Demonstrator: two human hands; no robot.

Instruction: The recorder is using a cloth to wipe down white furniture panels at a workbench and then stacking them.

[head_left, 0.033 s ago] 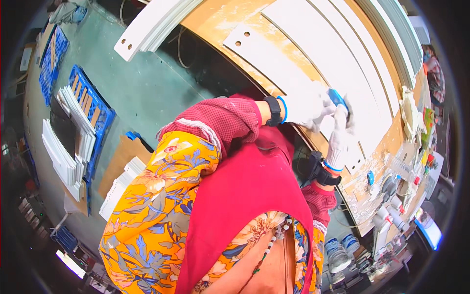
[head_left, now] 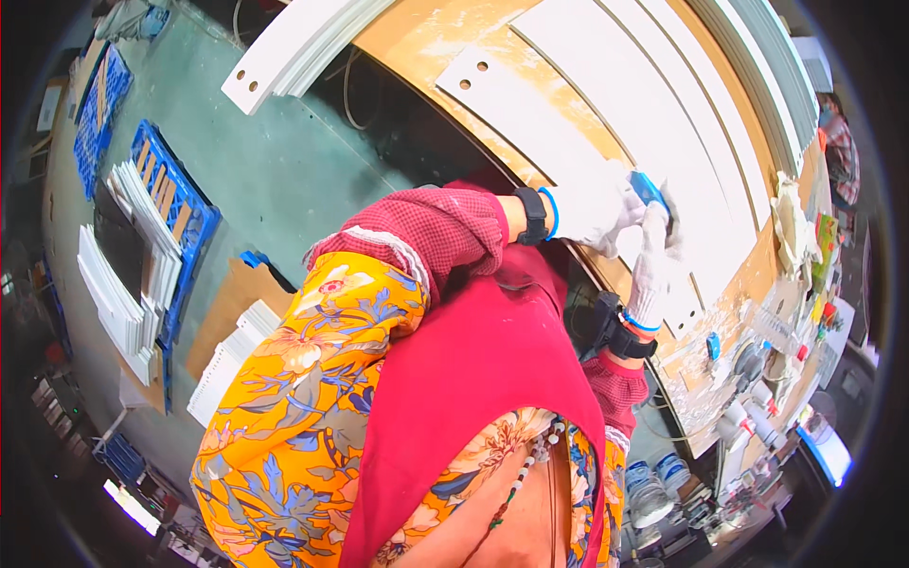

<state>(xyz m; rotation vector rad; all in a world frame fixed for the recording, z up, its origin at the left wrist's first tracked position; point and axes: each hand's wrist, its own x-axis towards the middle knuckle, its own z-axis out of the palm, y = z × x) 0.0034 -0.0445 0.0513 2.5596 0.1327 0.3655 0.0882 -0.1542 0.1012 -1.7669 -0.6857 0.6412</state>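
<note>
Both of my hands wear white gloves and come together over a long white panel (head_left: 530, 118) with two holes near its end, lying on the workbench. A small blue object (head_left: 648, 187) with a dark underside sits between them; its exact kind does not show. Wrapped around its near side, my right hand (head_left: 653, 251) is closed on it. Beside it, my left hand (head_left: 597, 204) has its fingers bent, with the fingertips at the blue object; whether they grip it is unclear. Another small blue object (head_left: 713, 346) lies on the bench right of my right wrist.
More white panels (head_left: 644, 104) lie farther across the wooden bench (head_left: 417, 33), with stacked panels (head_left: 284, 57) at its far left. Cloth, tape rolls and bottles crowd the right side. Blue pallets (head_left: 194, 208) with panels stand on the left floor. A person (head_left: 838, 151) is at the far right.
My hands and the blue object have shifted very slightly left over the panel. The hold on the blue object looks the same.
</note>
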